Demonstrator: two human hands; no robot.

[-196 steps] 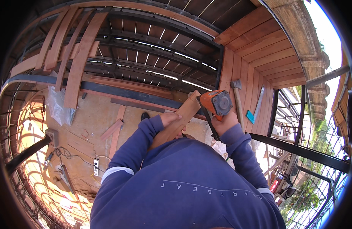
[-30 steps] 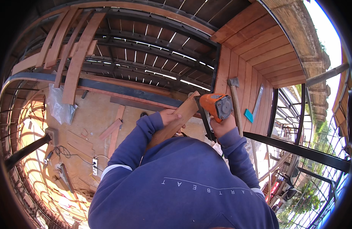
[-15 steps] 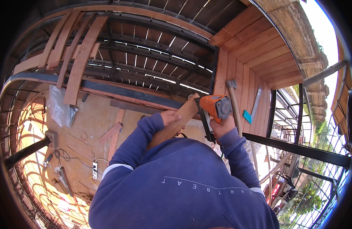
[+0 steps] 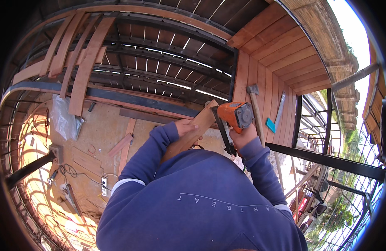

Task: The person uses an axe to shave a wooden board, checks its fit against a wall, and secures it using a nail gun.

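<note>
My left hand (image 4: 186,127) grips a short wooden board (image 4: 197,130), its thumb lying along the board's face. The board slants from my belly up toward the nail gun's nose. In my right hand (image 4: 245,137) is an orange and black nail gun (image 4: 235,115), held by its handle. The gun's nose meets or nearly meets the board's upper end; whether they touch I cannot tell. Below the gun hangs its dark magazine (image 4: 226,136). Most of the fingers under the board are hidden.
A hammer-like tool (image 4: 253,90) and a handsaw with a turquoise handle (image 4: 271,124) rest on the planks at right. Long planks (image 4: 86,69) lean over a dark beam at upper left. A plastic bag (image 4: 66,119) and a power strip (image 4: 104,186) lie on the left.
The nail gun and the board's upper end have shifted very slightly left and up in the picture. Both hands keep their hold.
</note>
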